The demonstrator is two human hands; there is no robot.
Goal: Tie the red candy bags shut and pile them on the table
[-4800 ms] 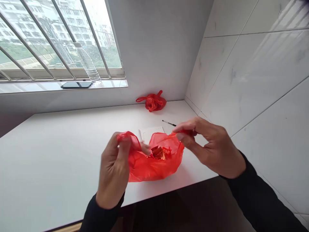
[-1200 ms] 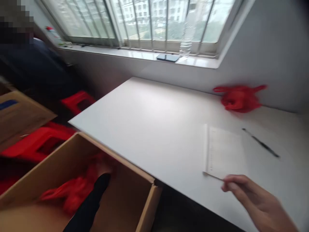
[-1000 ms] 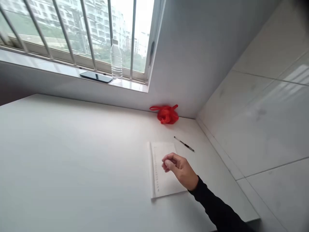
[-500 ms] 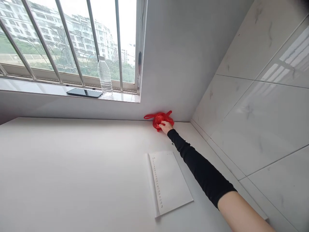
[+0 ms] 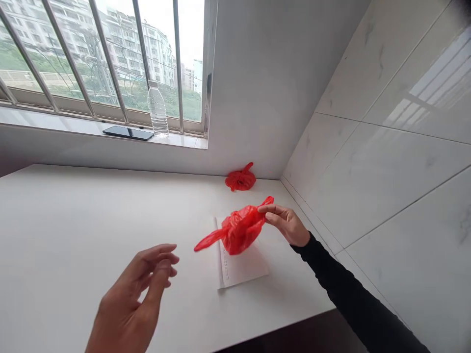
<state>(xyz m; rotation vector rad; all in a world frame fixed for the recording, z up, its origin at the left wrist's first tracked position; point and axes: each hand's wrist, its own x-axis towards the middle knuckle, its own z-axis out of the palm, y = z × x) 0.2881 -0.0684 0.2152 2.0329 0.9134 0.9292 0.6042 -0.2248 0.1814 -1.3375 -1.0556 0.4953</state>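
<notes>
A crumpled red plastic bag (image 5: 241, 233) hangs in the air from my right hand (image 5: 289, 223), whose thumb and fingers pinch its upper right side. One long handle loop of the bag sticks out to the left. Below it lies a white notebook (image 5: 245, 269), partly covered from view by the bag. My left hand (image 5: 138, 289) is raised over the white table (image 5: 91, 220), its fingers bent and apart with nothing in them. A gap separates it from the bag. Another red plastic bag (image 5: 241, 180) rests at the table's back edge by the wall.
A barred window (image 5: 110, 59) stands at the back left. On its sill (image 5: 187, 140) are a clear plastic bottle (image 5: 158, 113) and a dark flat phone or tablet (image 5: 127, 132). A tiled wall (image 5: 386, 171) borders the table on the right.
My right hand has lifted one red plastic bag from the back edge and brought it nearer, over the notebook. Another red bag now shows behind. My left hand has come into view.
</notes>
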